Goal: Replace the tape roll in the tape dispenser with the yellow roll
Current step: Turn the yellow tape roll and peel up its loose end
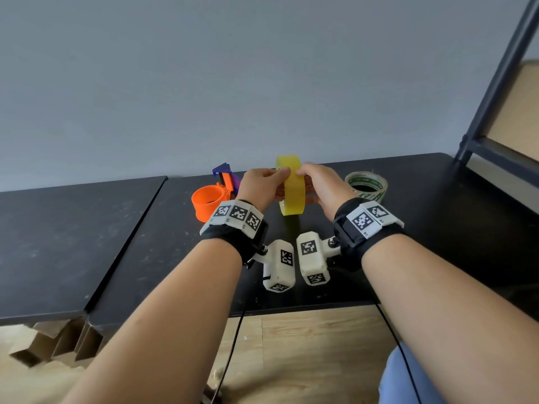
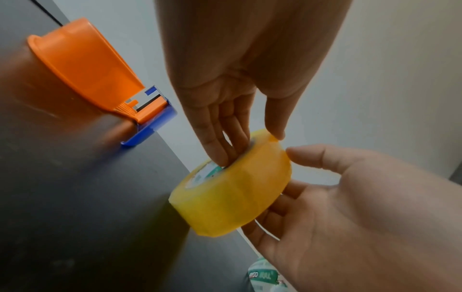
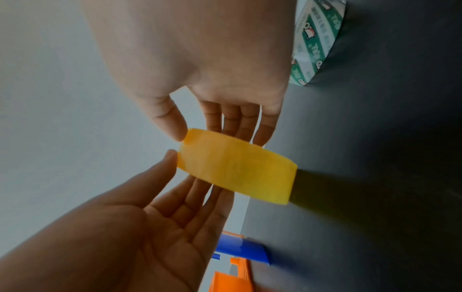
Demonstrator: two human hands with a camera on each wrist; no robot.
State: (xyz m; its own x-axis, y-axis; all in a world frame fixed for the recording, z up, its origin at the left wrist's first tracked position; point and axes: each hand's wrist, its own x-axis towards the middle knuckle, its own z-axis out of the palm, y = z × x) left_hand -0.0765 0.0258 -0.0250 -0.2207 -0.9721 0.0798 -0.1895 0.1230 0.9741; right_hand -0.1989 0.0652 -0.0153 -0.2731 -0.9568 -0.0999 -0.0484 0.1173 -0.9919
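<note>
The yellow roll (image 1: 291, 185) stands on edge over the black table (image 1: 423, 228), between my two hands. My left hand (image 1: 271, 182) pinches it, thumb on the rim and fingers on the left face by the core (image 2: 225, 158). My right hand (image 1: 312, 182) pinches it from the other side, thumb at the rim and fingers behind the right face (image 3: 237, 126). I cannot tell whether its lower edge touches the table. The orange tape dispenser (image 1: 208, 204) with a blue blade end (image 1: 226, 173) lies to the left, its drum (image 2: 82, 67) bare.
A clear roll with green print (image 1: 367, 186) lies flat on the table right of my right hand. A black shelf frame (image 1: 495, 97) stands at the far right. The wall runs close behind the table. A second black tabletop (image 1: 58, 243) adjoins on the left.
</note>
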